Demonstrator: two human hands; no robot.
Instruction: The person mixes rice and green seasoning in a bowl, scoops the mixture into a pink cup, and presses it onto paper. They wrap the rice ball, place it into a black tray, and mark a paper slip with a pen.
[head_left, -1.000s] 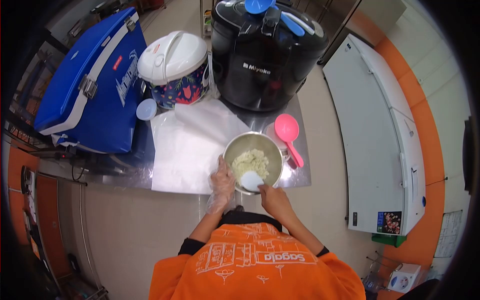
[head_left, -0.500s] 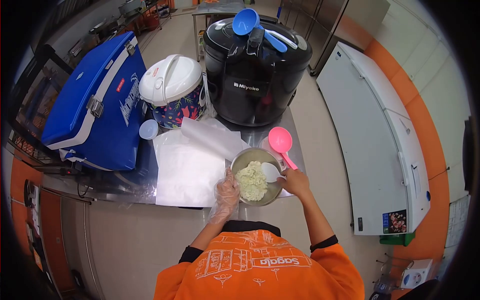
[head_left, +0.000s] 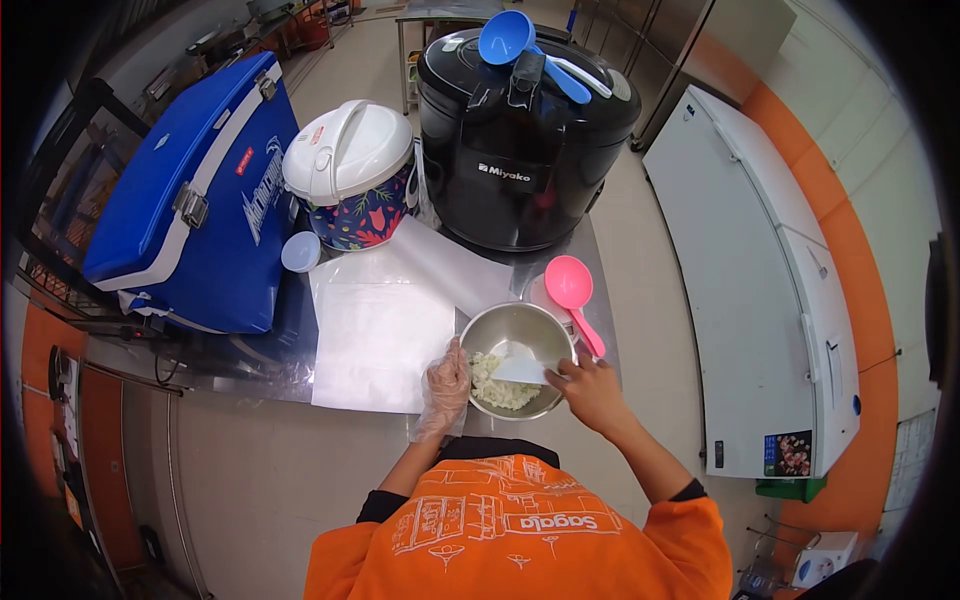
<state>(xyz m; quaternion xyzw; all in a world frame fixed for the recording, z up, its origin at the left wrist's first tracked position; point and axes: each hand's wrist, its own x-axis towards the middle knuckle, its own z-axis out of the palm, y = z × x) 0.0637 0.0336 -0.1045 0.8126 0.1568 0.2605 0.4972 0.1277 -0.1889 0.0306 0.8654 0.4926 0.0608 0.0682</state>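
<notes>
My left hand (head_left: pixel 447 388), in a clear plastic glove, is closed on the left side of a round metal bowl (head_left: pixel 535 325). Pale, lumpy food that looks like rice (head_left: pixel 503 396) lies along the bowl's near side. A white rice paddle (head_left: pixel 520 371) reaches into the bowl with its blade against this food. Its handle is in my bare right hand (head_left: pixel 592 392), which is closed at the bowl's right rim. Just beyond that hand lies a pink ladle (head_left: pixel 569 284), its handle pointing toward me. White paper sheets (head_left: pixel 385 345) are spread left of the bowl.
A large black rice cooker (head_left: pixel 520 190) stands behind the bowl, with a blue ladle (head_left: pixel 507 38) on its lid. Left of it are a smaller floral rice cooker (head_left: pixel 355 180), a light blue cup (head_left: pixel 301 252) and a blue cooler box (head_left: pixel 200 210). A white chest freezer (head_left: pixel 740 290) stands right.
The paddle has swung left across the bowl, and the food now sits gathered at the near side, baring the far inner wall. My left hand keeps its hold on the bowl.
</notes>
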